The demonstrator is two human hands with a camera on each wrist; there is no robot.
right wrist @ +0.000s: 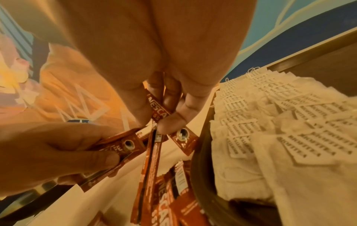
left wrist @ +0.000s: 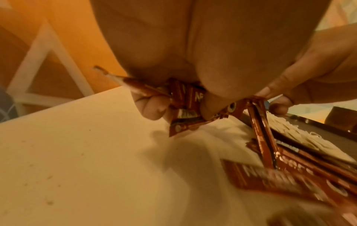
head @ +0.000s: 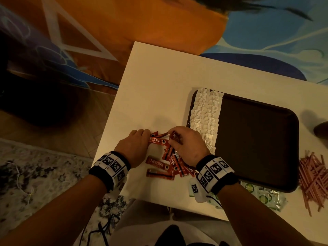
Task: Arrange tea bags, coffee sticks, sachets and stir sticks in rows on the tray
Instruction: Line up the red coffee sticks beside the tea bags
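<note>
Now both hands meet at the centre of the head view: the left hand [head: 135,145] grips several coffee sticks [head: 157,140], the right hand [head: 186,145] pinches one. More lie below on the tabletop [head: 159,96]. Tea bags [head: 206,118] line the tray [head: 257,139], centre right.

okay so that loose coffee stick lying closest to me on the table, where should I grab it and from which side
Probably pinch the nearest coffee stick across its narrow width near the middle, from above. It lies flat on the table, a little apart from the pile of coffee sticks, so its long edges are free. Your left hand is closer but already grips other sticks.
</note>
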